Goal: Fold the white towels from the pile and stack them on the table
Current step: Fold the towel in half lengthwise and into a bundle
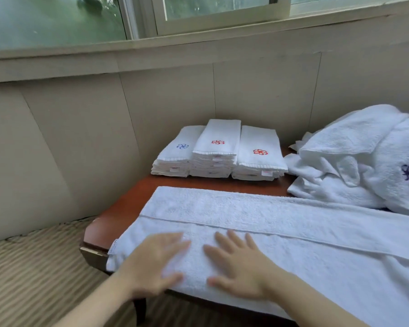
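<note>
- Head view: long white towel (269,232) lies flat across the red-brown bench (128,208), w/ its near edge hanging over the front. A hem line runs along its length, so it looks folded lengthwise once already.
- Left hand (151,260) & right hand (239,265) rest palm-down on the towel's left end, side by side, apart.
- Right fingers (232,238) are straight and spread. Left fingers (175,239) are straight and closer together, but blurred, so no finer detail. Neither hand pinches cloth.
- Three folded stacks (216,149) w/ red & blue logos sit at the bench's back corner, near the wall (80,138).
- The unfolded pile (340,156) is at the right, its lower edge meeting the towel.
- Step in hand, prob.: smoothing the strip flat before the crosswise folds.
- Next move calls for gripping the left end at both corners and carrying it over to the right w/ edges lined up. Then repeat down to stack size and set it on a stack.
</note>
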